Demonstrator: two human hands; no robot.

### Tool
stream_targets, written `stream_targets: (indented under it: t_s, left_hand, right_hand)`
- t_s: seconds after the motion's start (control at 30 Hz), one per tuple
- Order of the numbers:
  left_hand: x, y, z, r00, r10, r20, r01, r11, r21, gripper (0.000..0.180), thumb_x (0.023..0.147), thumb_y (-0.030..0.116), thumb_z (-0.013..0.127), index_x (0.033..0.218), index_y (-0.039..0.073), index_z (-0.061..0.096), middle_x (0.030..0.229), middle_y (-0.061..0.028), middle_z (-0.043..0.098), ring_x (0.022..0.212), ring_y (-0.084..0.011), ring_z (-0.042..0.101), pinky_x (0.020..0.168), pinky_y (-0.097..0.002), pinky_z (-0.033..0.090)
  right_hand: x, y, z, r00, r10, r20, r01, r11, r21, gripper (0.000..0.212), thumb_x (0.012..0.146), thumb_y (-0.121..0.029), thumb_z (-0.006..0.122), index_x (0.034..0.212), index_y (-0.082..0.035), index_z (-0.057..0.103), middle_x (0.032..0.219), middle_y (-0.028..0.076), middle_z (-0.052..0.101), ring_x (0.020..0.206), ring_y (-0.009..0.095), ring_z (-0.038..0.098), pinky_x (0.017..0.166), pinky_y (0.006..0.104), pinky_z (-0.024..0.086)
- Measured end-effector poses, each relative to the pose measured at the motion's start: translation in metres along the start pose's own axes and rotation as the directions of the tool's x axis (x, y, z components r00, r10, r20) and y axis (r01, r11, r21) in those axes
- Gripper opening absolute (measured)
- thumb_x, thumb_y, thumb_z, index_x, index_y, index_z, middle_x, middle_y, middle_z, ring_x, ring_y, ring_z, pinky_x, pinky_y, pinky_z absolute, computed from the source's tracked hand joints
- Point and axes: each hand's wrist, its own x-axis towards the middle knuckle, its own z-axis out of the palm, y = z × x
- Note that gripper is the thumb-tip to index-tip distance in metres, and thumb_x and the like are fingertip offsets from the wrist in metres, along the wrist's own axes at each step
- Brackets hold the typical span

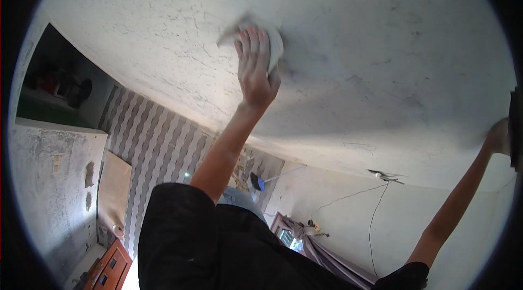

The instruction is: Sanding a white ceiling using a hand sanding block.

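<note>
My left hand (255,74) is pressed against a large off-white wall (354,34), its fingers laid over a pale, curled sheet (277,47). The sheet is slightly blurred, and I cannot tell whether it is sandpaper or cloth. Cracks, scratches and flaking marks run across the wall around it. At the far right edge, my right hand (497,136) reaches up to a dark edge (514,129) beside the wall. Its fingers are mostly hidden there.
Grey-and-white wavy flooring (158,137) spreads below, with a blue-and-black broom (258,182). A wooden board (113,186) leans by a patchy wall. Loose cables (388,178) hang near a grey curtain (332,260). A dark opening (60,80) is at left, an orange-brown cabinet (111,268) lower left.
</note>
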Motion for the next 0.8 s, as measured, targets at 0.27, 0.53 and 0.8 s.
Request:
stream_targets:
  t_s: [0.27, 0.53, 0.8]
  left_hand:
    - [0.108, 0.023, -0.008, 0.976, 0.135, -0.168, -0.133, 0.991, 0.027, 0.047, 0.094, 0.004, 0.052, 0.139, -0.007, 0.046, 0.148, -0.0257, 0.040, 0.141, -0.0455, 0.029, 0.115, -0.0573, 0.021]
    - [0.019, 0.017, -0.020, 0.998, 0.002, 0.065, -0.002, 1.000, 0.000, 0.050, 0.092, 0.001, 0.054, 0.140, -0.006, 0.045, 0.149, -0.0247, 0.039, 0.142, -0.0439, 0.030, 0.114, -0.0569, 0.024]
    - [0.115, 0.039, -0.009, 0.977, 0.167, -0.136, -0.169, 0.986, -0.004, 0.050, 0.094, 0.000, 0.051, 0.142, -0.008, 0.042, 0.150, -0.0254, 0.037, 0.144, -0.0431, 0.024, 0.116, -0.0564, 0.019]
  right_hand:
    - [0.019, -0.094, -0.001, 0.885, 0.424, 0.191, -0.392, 0.901, -0.187, 0.030, 0.090, -0.033, 0.069, 0.091, -0.003, 0.069, 0.094, 0.012, 0.067, 0.087, 0.024, 0.065, 0.079, 0.0372, 0.053]
    - [0.067, -0.323, -0.019, 0.906, -0.402, 0.131, 0.232, 0.731, 0.642, 0.037, 0.089, -0.024, 0.069, 0.126, -0.024, 0.063, 0.140, 0.007, 0.052, 0.131, 0.026, 0.047, 0.110, 0.0455, 0.035]
    - [0.063, -0.352, -0.022, 0.878, -0.380, 0.290, 0.245, 0.878, 0.411, 0.037, 0.096, -0.040, 0.051, 0.132, -0.037, 0.059, 0.146, 0.002, 0.049, 0.135, 0.019, 0.044, 0.117, 0.0493, 0.026]
